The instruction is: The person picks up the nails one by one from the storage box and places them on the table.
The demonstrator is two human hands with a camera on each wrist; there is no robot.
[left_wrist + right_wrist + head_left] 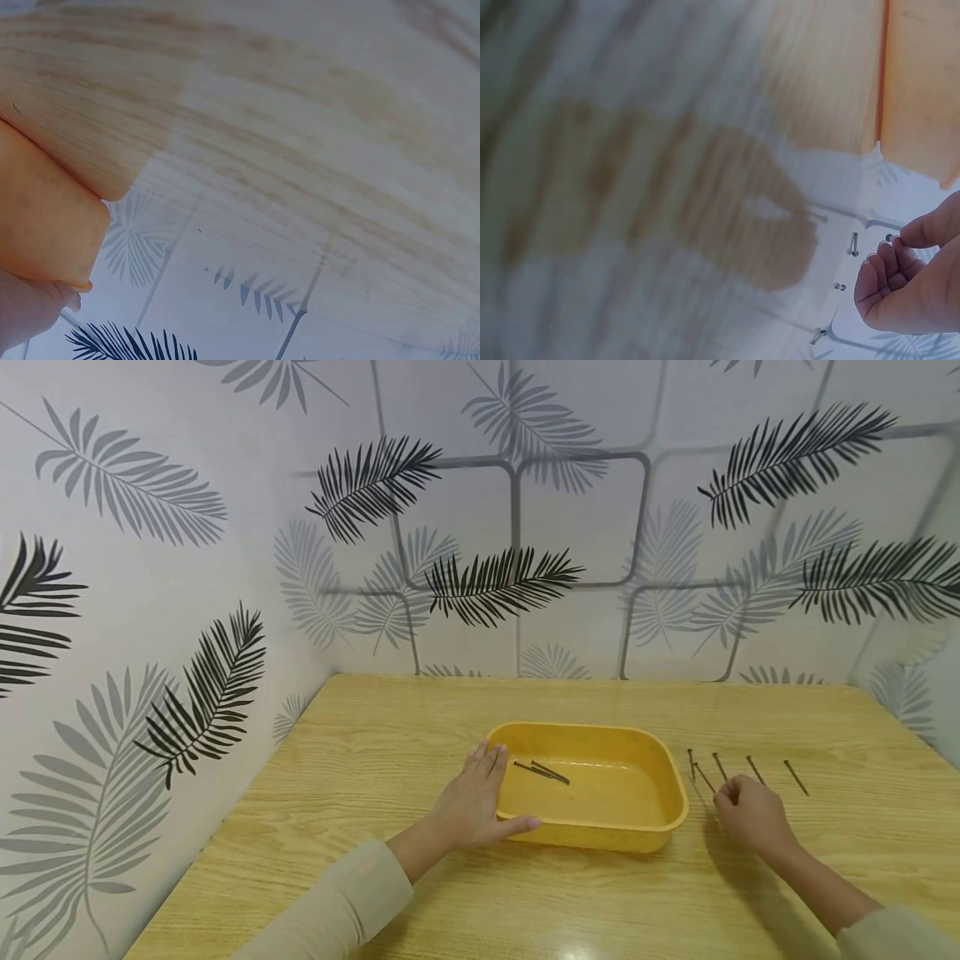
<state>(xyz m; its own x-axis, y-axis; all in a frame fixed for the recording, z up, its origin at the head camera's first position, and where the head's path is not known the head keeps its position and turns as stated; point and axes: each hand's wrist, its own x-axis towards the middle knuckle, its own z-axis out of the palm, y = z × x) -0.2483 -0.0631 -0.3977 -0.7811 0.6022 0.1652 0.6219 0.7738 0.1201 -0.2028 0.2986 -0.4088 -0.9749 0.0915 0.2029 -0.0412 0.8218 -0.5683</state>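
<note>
A yellow plastic tray [592, 837] sits on the wooden table. Across its left rim lies my left hand [472, 797], fingers fairly straight and thumb stretched along the near rim. In the left wrist view, those fingertips [71, 298] reach the tray's edge. To the right of the tray, my right hand [753, 818] pinches a dark nail [703, 777] between thumb and fingertips, its head pointing up and left. The right wrist view shows the right hand [919, 281] with the other fingers curled. Inside the tray lie thin dark nails [551, 772], close together.
More loose nails lie on the table near the right hand, one beside the tray [691, 762] and another farther right [797, 777]. Behind the table [405, 710] rises a wall [577, 635] with a leaf pattern; a second patterned wall borders the left side.
</note>
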